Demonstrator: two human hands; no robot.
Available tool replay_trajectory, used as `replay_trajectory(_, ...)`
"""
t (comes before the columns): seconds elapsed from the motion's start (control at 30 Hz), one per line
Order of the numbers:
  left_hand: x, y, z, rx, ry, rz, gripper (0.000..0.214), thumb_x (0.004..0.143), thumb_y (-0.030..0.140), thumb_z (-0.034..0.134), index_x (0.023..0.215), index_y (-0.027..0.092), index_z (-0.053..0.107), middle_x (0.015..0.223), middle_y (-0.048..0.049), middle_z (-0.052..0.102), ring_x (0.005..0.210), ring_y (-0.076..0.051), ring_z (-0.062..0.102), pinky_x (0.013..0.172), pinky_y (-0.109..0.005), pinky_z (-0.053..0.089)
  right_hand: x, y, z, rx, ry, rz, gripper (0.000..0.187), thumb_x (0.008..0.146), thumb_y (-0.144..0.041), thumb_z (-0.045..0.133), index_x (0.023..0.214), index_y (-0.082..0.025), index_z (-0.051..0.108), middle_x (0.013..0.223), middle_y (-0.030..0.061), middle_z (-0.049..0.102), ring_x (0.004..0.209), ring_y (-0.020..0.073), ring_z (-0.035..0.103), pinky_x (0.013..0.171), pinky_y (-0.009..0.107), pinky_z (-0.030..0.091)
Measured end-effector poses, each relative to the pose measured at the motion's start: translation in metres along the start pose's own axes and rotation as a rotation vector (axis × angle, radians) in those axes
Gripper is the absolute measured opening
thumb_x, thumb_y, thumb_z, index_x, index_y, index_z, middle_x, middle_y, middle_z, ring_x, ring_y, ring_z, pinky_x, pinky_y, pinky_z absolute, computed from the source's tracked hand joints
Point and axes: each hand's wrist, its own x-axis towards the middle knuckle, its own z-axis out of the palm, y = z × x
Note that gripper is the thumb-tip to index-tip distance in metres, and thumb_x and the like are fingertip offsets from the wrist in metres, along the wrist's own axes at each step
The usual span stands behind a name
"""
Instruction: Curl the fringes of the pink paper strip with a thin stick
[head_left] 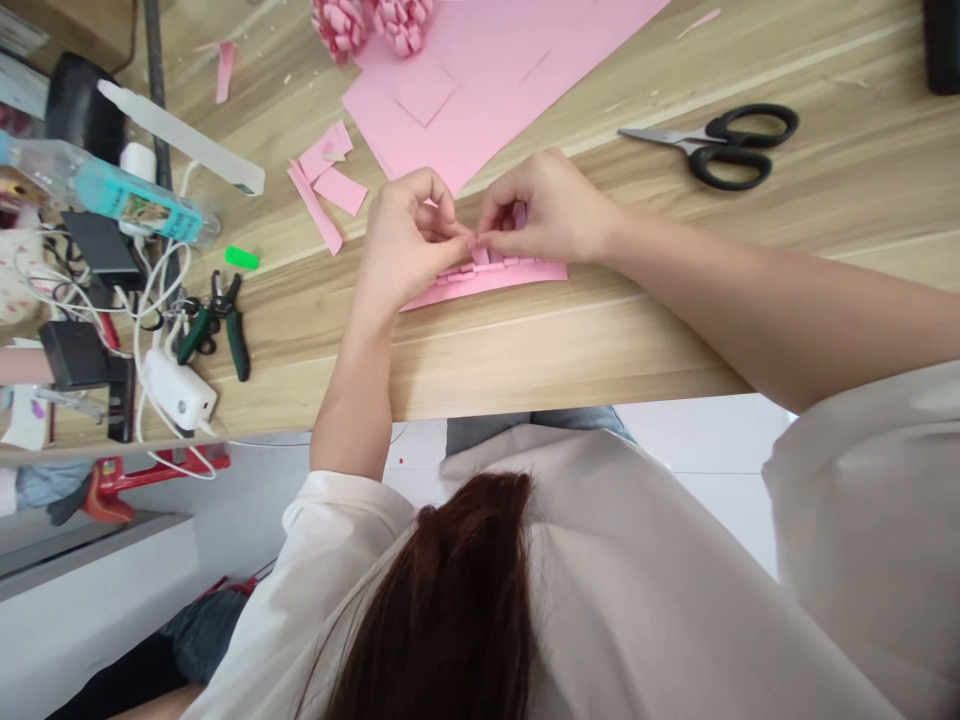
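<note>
The left hand (pixel 412 235) and right hand (pixel 547 212) nearly meet just above the frame's centre, fingers of both pinching the curled edge of a pink paper strip (pixel 517 275) there. Black-handled scissors (pixel 720 146) lie on the surface (pixel 847 190), upper right.

Your left grip (pixel 420 225) covers the near-left part of the pink strip (pixel 487 282); the fold where it meets your right grip (pixel 551 210) is too small for you to make out. At 11 o'clock, the top edge crops the pink flowers (pixel 405 25); at 2 o'clock, the right edge leaves you an unidentifiable black object (pixel 943 45).
</note>
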Motion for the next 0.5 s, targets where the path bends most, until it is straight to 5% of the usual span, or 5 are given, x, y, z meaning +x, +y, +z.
replay_trajectory(0.5, -0.0008, 0.0004, -0.0007, -0.081, -0.016, -0.010, 0.038, 0.066, 0.013, 0.078, 0.074, 0.024, 0.042, 0.070, 0.0010, 0.074, 0.072, -0.021, 0.073, 0.065, -0.033, 0.058, 0.0010, 0.0016, 0.0000, -0.017, -0.003, -0.040, 0.014, 0.076, -0.041, 0.068, 0.069, -0.029, 0.073, 0.074, -0.0010, 0.076, 0.077, 0.0215, 0.068, 0.068, 0.034, 0.048)
